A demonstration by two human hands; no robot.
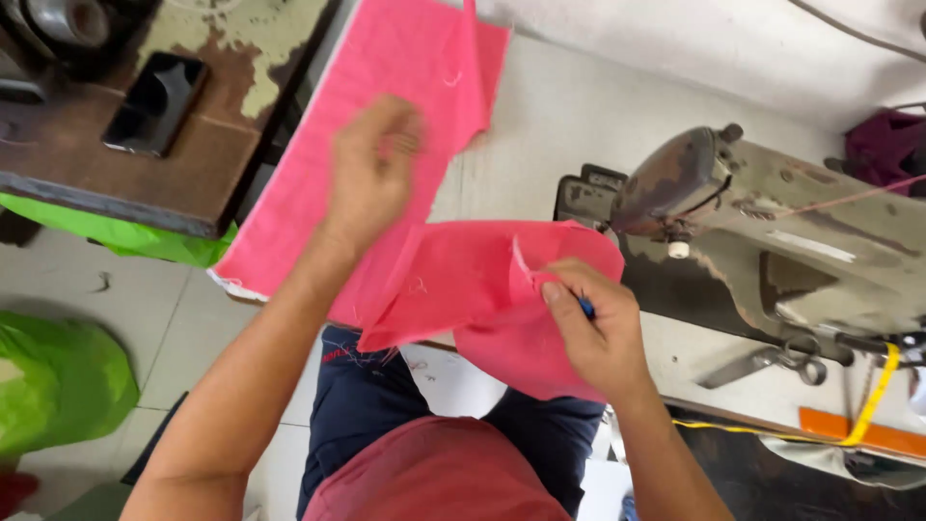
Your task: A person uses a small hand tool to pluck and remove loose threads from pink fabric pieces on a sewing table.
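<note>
- A green cloth [58,381] is seen on the floor, well to the left of the left hand, and a dark phone [154,101] is laid on a worn wooden table [116,183] up and to the left of that hand.
- The left hand [371,174] is blurred and is held over a flat pink cloth [386,87] spread on the white table [569,116]; whether its fingers are closed on the cloth cannot be told.
- A second, folded pink piece [473,289] is stretched between the two hands, just below the left hand and over the lap.
- The right hand [598,333] is closed on the right edge of this folded piece, which is pinched between thumb and fingers; a small blue thing [586,309] is also held in the same grip, mostly hidden.
- A worn grey sewing machine [772,222] is set just to the right of the right hand, with pink thread running across it.
- Scissors [772,362] are laid on the table further right of that grip, and a yellow tape [873,400] is draped beyond them.
</note>
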